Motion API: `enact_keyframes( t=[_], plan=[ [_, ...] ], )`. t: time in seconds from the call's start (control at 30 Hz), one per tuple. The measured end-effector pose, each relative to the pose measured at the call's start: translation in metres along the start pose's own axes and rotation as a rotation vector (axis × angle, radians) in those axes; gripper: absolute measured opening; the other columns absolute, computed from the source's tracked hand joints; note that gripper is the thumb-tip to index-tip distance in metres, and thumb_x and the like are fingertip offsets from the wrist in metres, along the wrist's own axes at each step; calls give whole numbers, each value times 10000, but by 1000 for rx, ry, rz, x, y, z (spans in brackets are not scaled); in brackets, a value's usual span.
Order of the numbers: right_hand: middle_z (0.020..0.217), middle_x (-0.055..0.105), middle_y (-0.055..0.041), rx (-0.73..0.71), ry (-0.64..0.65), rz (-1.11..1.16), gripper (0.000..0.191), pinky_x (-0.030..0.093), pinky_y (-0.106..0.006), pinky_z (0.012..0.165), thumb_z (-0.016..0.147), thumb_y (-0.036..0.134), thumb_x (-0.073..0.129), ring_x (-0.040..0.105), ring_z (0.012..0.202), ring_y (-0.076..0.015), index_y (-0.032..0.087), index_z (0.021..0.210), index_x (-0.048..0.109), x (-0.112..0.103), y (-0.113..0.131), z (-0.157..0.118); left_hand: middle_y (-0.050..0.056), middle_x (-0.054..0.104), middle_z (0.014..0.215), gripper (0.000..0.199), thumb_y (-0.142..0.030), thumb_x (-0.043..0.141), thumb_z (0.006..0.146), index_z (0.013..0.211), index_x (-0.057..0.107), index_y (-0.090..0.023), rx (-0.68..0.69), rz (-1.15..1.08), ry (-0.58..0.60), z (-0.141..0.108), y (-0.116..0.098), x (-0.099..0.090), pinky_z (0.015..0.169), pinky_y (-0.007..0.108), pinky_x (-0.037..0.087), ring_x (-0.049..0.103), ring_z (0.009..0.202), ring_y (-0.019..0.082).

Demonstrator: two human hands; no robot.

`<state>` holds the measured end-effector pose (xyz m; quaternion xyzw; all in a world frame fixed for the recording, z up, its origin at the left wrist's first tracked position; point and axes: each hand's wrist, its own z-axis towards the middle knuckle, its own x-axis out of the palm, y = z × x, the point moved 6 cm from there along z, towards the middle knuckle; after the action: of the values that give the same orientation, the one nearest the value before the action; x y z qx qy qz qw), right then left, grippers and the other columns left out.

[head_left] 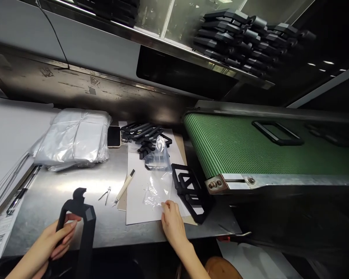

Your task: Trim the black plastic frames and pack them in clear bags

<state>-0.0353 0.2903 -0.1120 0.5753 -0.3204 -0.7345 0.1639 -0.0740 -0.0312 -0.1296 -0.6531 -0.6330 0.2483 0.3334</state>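
My left hand (pixel 59 236) is wrapped round one side of a black angular plastic frame (pixel 87 226), held upright near the table's front edge at the lower left. My right hand (pixel 172 223) is closed at the fingertips on the lower edge of a clear plastic bag (pixel 159 180). The bag lies over white sheets (pixel 136 205), its top end reaching onto a heap of black plastic parts (pixel 147 133). Right of the bag, more black frames (pixel 189 190) rest at the edge of the sheets. Whether the bag's mouth is open is too unclear to tell.
A tied stack of clear bags (pixel 75 137), a phone (pixel 114 136), a pale-handled knife (pixel 124 187) and small nippers (pixel 106 195) lie on the metal table (pixel 104 232). A green conveyor (pixel 227 147) at the right carries a black frame (pixel 277 133). More black parts (pixel 235 35) sit on the shelf above.
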Motion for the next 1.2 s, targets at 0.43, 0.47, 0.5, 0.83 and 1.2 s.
enact_keyframes(
  t=[0.43,0.47,0.5,0.83,1.2],
  plan=[
    [567,523,26,108,305,388,131,396,-220,510,710,261,540,476,540,-105,160,630,519,12,76,23,-132,246,326,311,-443,595,680,741,531,-146,99,-14,289,-15,-26,117,349,189,106,112,322,29],
    [558,505,33,98,340,422,137,386,-216,505,700,268,553,463,535,-101,164,619,516,16,82,20,-127,267,334,325,-439,612,661,765,540,-139,103,-17,301,-16,-29,125,346,191,113,125,321,31],
    [549,486,39,89,374,452,148,375,-213,500,693,278,565,450,529,-97,168,609,512,21,87,17,-122,284,336,325,-427,622,652,765,546,-132,104,-17,301,-17,-31,131,346,193,116,140,320,32],
    [551,465,43,164,583,738,200,295,-229,508,575,285,689,388,525,-89,161,620,538,34,90,1,-97,304,362,323,-388,642,624,532,435,-158,125,-68,134,-24,-31,133,378,198,118,183,353,30],
    [472,201,95,533,780,1333,386,273,-172,372,589,390,575,204,378,-36,219,523,235,50,80,26,-104,297,499,360,-385,663,642,599,372,-177,218,-33,-48,-38,-21,40,389,188,118,175,381,19]
  ],
)
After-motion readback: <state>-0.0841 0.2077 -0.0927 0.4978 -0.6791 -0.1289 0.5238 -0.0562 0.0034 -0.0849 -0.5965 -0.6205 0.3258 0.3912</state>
